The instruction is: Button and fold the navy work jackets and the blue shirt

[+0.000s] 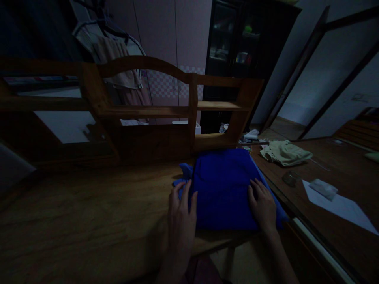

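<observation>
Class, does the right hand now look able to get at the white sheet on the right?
Probably yes: the right hand rests open on the blue cloth, and nothing tall appears to stand between it and the white sheet, though reaching may take a stretch.

The left hand (181,211) and right hand (264,206) are 2 bare hands with slender fingers. The left forearm (175,260) and right forearm (280,252) are bare too. Dark maroon clothing (203,272) shows between them, its detail lost in shadow.
</observation>
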Available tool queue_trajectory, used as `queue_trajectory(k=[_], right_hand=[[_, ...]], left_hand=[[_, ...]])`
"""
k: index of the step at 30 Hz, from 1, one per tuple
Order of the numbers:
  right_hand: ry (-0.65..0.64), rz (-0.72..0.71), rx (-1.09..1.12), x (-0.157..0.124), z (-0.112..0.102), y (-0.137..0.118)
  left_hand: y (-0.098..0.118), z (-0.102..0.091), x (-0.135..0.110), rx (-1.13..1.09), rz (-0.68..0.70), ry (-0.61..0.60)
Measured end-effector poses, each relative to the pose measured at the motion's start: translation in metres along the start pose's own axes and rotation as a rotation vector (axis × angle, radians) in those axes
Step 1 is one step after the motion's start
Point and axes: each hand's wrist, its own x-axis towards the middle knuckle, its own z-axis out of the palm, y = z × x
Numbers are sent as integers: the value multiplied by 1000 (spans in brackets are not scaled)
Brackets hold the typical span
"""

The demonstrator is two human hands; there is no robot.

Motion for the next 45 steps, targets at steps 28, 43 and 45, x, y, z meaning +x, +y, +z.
queue_trajectory(k=[28, 43, 45], right_hand=[[-215, -82, -269, -45, -26, -16], [118, 468, 96, -97, -98, 50], [73, 562, 140, -95, -100, 57]], left_hand=[[-30, 54, -70, 516, 352, -205], [-33, 42, -77, 436, 365, -226], [-33, 42, -78, 435, 365, -227]])
